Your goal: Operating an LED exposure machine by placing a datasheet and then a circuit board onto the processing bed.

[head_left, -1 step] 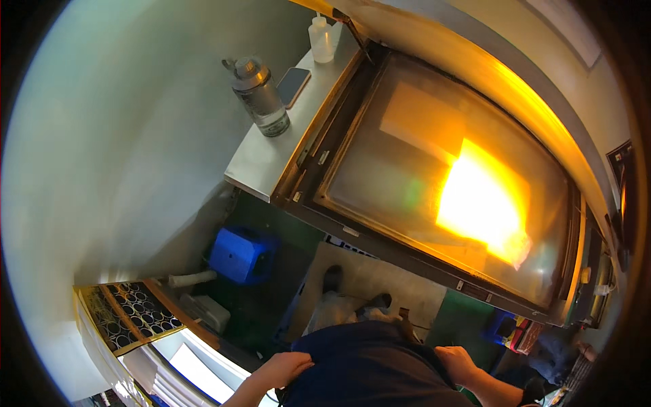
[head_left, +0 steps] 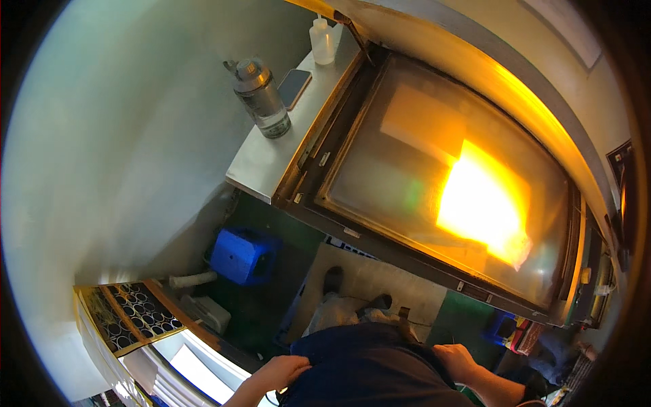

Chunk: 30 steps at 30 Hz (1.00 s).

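Apparently pausing, the left hand [head_left: 282,370] and right hand [head_left: 458,363] curl against the dark shirt [head_left: 369,370], whether pinching cloth I cannot tell; reaching the framed panel [head_left: 380,169] would need lifting them forward.

The grey bench [head_left: 261,166] is smooth and shiny. A big see-through bottle [head_left: 263,105] stands on it, with a flat phone [head_left: 294,89] lying just beside. A small white bottle [head_left: 322,46] stands near the far end. On the green floor [head_left: 449,317] lies a pale mat [head_left: 410,288].
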{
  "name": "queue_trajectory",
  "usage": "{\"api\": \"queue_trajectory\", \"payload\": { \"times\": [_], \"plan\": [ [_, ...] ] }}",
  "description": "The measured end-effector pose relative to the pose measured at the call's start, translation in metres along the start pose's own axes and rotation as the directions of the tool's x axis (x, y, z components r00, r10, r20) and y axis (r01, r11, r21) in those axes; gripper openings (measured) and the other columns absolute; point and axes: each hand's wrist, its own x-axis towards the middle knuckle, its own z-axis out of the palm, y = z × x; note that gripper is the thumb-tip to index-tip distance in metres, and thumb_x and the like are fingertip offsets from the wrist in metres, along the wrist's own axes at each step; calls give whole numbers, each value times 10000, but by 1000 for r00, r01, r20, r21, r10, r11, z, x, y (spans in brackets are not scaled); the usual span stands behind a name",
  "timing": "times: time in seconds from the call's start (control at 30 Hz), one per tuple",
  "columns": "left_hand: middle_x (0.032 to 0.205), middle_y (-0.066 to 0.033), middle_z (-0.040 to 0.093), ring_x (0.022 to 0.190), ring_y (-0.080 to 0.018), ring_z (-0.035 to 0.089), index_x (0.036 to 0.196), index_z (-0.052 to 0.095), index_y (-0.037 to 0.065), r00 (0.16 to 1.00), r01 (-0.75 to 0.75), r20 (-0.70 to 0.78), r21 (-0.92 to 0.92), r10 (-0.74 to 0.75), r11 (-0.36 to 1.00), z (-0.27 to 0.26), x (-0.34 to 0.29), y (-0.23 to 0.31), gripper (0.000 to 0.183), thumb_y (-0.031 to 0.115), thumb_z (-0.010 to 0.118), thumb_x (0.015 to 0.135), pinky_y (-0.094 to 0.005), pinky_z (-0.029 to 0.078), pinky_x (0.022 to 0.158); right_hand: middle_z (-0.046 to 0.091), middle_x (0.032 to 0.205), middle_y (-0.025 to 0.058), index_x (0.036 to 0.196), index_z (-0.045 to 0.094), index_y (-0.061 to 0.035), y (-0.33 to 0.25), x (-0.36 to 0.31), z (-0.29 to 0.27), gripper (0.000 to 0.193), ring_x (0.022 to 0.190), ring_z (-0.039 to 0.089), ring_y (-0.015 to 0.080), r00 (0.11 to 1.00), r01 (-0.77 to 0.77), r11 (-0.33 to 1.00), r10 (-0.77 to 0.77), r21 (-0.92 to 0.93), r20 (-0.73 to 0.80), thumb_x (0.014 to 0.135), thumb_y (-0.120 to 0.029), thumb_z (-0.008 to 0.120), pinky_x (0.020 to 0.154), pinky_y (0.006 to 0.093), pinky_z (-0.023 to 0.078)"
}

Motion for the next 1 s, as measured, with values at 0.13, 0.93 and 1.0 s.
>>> {"api": "queue_trajectory", "payload": {
  "times": [0.13,0.93,1.0],
  "plan": [
    [1087,-170,684,1011,-312,650,1123,653,53,998,47,47,-282,-35,958,33,-10,-84,217,171,550,973,-403,498,902,692,842,159,959,623,-59,-24,56,-18,233,804,685,364,987,29,971,10,-236,162,900,-282,594,691,476,538],
    [1251,-132,528,1091,-206,591,1349,410,7,738,-673,-469,-462,485,578,-70,91,138,596,125,750,873,-343,516,922,543,769,5,976,522,-107,-150,179,-84,162,587,607,152,678,675,-161,519,720,-520,1005,-255,581,579,331,561],
    [1306,-132,498,1129,-214,579,1370,387,18,658,-735,-552,-325,512,595,-76,85,145,624,105,749,868,-351,516,946,548,801,6,991,515,-108,-152,175,-73,139,644,610,140,636,722,-143,524,678,-567,1010,-232,574,614,324,561]
  ]
}}
